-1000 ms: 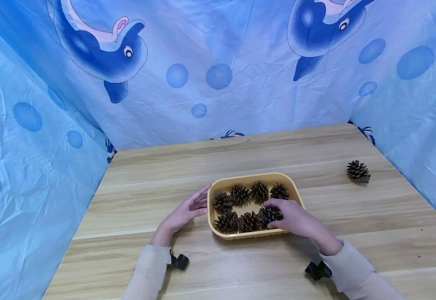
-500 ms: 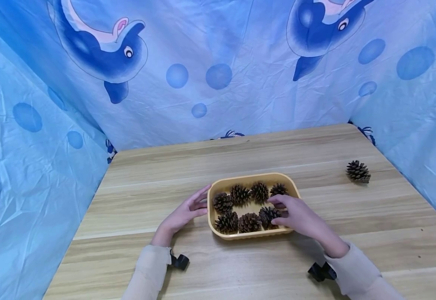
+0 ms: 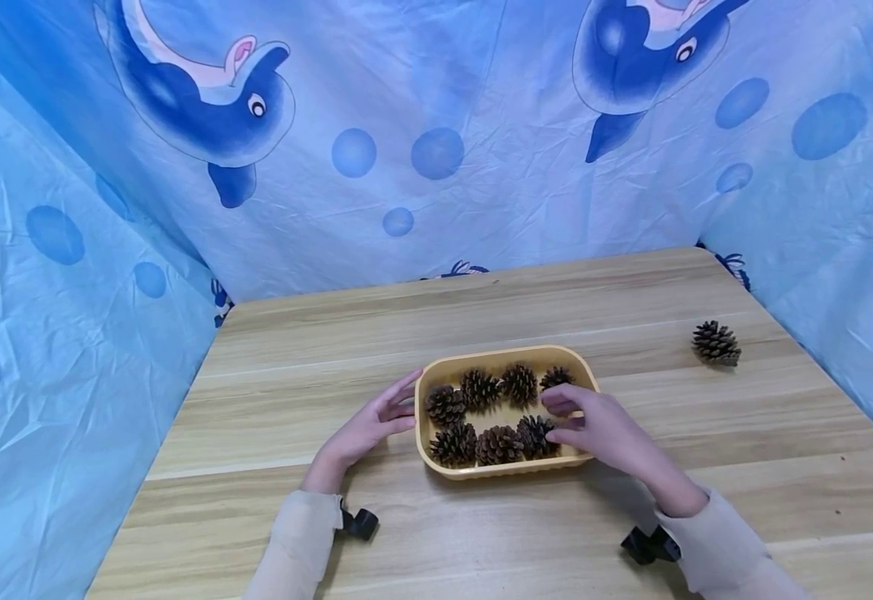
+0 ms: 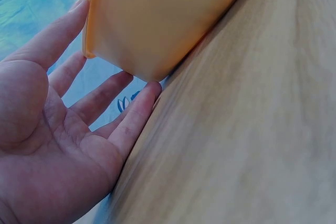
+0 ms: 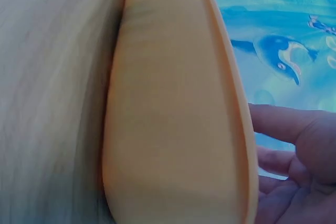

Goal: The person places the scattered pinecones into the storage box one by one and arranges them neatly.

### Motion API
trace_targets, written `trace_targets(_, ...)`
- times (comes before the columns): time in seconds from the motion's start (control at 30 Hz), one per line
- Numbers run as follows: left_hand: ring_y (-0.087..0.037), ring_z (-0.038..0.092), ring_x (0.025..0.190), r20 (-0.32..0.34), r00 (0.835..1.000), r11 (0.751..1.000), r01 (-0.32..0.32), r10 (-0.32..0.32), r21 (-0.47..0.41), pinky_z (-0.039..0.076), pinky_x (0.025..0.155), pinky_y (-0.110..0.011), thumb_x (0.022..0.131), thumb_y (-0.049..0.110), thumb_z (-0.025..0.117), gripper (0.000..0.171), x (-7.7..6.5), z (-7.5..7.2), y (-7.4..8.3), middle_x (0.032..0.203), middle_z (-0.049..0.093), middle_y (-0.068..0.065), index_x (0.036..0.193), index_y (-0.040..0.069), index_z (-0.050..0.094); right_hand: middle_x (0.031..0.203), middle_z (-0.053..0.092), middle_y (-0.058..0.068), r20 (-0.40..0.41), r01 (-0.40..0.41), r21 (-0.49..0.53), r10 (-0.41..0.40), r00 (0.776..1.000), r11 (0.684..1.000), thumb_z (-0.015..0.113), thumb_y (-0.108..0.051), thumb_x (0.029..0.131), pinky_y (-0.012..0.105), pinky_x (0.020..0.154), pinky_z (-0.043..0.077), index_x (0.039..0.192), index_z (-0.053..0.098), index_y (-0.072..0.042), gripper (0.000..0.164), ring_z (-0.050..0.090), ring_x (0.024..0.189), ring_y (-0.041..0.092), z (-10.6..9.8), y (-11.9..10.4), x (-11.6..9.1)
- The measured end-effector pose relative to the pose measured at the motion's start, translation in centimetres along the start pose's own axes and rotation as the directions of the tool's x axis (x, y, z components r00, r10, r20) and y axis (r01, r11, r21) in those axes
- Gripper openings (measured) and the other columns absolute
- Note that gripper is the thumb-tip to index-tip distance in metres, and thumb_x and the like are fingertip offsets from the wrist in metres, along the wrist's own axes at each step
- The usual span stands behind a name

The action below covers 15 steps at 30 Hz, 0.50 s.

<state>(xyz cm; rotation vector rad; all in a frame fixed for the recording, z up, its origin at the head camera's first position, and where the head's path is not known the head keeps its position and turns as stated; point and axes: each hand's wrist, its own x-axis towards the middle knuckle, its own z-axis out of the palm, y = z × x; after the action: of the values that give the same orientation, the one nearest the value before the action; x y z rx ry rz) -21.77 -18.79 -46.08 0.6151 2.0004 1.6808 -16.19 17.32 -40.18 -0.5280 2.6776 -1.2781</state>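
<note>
A yellow rectangular plastic basket stands on the table with several brown pine cones inside, ringed along its walls. My left hand lies at the basket's left end, fingers extended; in the left wrist view the fingertips touch its outer wall. Over the right end hovers my right hand, thumb and fingers loosely bent and apart, holding nothing. Closest to its thumb is the front right pine cone. The back right pine cone is partly covered by the fingers. In the right wrist view the basket wall hides the fingertips.
A single pine cone lies on the wooden table toward the right edge. Blue fabric with dolphins hangs behind the table and along both sides. A black wrist camera sits below the left sleeve, another by the right.
My right hand has let go of the front right pine cone and drawn back slightly to the right. That cone stays in the basket. My left hand has not moved.
</note>
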Motion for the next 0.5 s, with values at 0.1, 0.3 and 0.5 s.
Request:
trace_targets(0.1,-0.045,0.038,0.137,0.001,1.0,1.0,-0.003,0.003,0.0,0.038,0.113,-0.051,0.093,0.017,0.063,0.078,0.1,0.0,-0.1,0.158,0.026,-0.019,0.156,0.023,0.018,0.119,0.064,0.025,-0.082,-0.004,0.01,0.005,0.997,1.0,0.074,-0.006,0.081,0.041,0.092,0.056,0.124,0.057,0.006,0.048,0.064,0.108,0.038,-0.8,0.4,-0.3)
trace_targets(0.3,-0.044,0.037,0.139,-0.003,1.0,1.0,0.006,-0.006,-0.012,0.038,0.113,-0.051,0.093,0.016,0.063,0.078,0.1,0.0,-0.2,0.159,0.025,-0.018,0.156,0.024,0.018,0.125,0.06,0.028,-0.217,-0.076,0.013,0.077,0.973,0.997,0.071,-0.008,0.085,0.046,0.095,0.054,0.129,0.053,0.005,0.05,0.062,0.112,0.043,-3.6,1.6,-1.2)
trace_targets(0.5,-0.045,0.038,0.137,-0.002,1.0,1.0,0.004,-0.004,-0.004,0.038,0.113,-0.051,0.093,0.015,0.063,0.078,0.1,0.0,-0.1,0.158,0.026,-0.019,0.156,0.023,0.018,0.125,0.059,0.031,-0.339,-0.132,-0.067,0.101,0.935,0.989,0.069,-0.014,0.089,0.042,0.091,0.056,0.13,0.051,0.007,0.05,0.061,0.11,0.042,-6.3,3.8,-1.8)
